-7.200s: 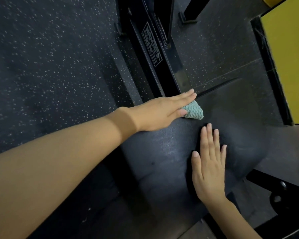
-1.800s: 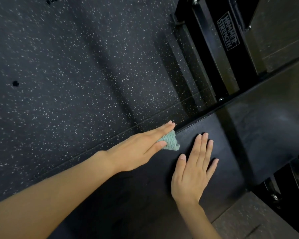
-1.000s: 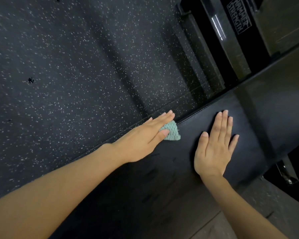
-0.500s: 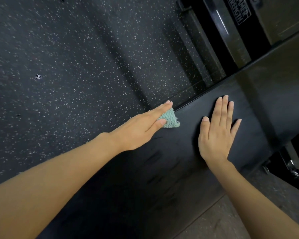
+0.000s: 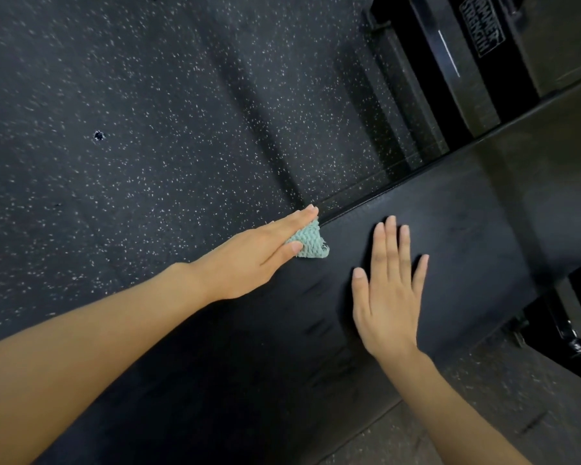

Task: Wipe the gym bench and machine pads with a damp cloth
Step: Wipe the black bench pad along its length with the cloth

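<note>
Speckled black rubber floor (image 5: 148, 112) fills the view from nine o'clock round to twelve, with one small dark spot (image 5: 98, 135) in it toward ten o'clock. From the lower edge at six o'clock a broad black bench pad (image 5: 457, 229) runs diagonally up to three o'clock, its matte skin showing a few faint creases and scuffs near the centre. Its far edge is a thin glossy line that slants up toward two o'clock.

The left hand (image 5: 259, 260) reaches in from eight o'clock on a bare forearm and lies flat, fingers straight and held together, pressing a small teal cloth (image 5: 311, 245) against the pad. The cloth is folded into a rough triangle with a knitted, bumpy weave. It sits right at the pad's far edge, just past the centre of the view toward twelve o'clock, and pokes out from under the fingertips on the three o'clock side, with the thumb lying along its near side.

The right hand (image 5: 388, 297) comes in from five o'clock and rests palm-down on the pad, fingers straight and slightly spread, holding nothing. It lies near the cloth, at the cloth's four o'clock, without touching it or the other hand.

At one o'clock a black machine frame (image 5: 450, 62) stands on the floor beyond the pad, carrying a label (image 5: 482, 25) with white lettering in which "STRENGTH" can be read. At four o'clock, below the pad's near edge, a dark metal frame foot (image 5: 567, 333) shows above more of the floor.
</note>
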The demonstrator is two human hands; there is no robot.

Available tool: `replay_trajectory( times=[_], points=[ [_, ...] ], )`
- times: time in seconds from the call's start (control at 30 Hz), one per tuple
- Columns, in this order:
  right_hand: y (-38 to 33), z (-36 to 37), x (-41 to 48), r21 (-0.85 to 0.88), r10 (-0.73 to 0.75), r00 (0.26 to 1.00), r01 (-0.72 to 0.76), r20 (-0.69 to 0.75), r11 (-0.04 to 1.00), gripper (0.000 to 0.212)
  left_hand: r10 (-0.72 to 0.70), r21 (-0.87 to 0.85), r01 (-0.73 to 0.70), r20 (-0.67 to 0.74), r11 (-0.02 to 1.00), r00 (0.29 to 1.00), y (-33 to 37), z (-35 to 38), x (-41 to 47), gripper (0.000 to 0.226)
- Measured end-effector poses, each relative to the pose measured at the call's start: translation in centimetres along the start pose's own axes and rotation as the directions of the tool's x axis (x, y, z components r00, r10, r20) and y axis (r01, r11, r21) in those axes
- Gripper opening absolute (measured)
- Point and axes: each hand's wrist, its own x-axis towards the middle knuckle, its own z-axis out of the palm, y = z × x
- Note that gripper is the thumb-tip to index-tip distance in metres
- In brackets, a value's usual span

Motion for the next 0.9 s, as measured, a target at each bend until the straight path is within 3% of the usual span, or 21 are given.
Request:
replay_trajectory(
  times=[0.37,0.9],
  points=[
    [-6.3,1.7,-5.4,-0.009,-0.022,0.998,0.023,0.063,1.000,0.063,-0.008,0.023,0.009,-0.038,1.000,0.999,-2.9,-0.3,-6.6,0.053],
    [-6.5,2.1,-5.2,-0.041,-0.004,0.999,0.005,0.042,0.999,0.064,-0.004,-0.089,0.004,-0.003,0.996,1.000,-1.5,-0.1,-1.5,0.051]
  ],
)
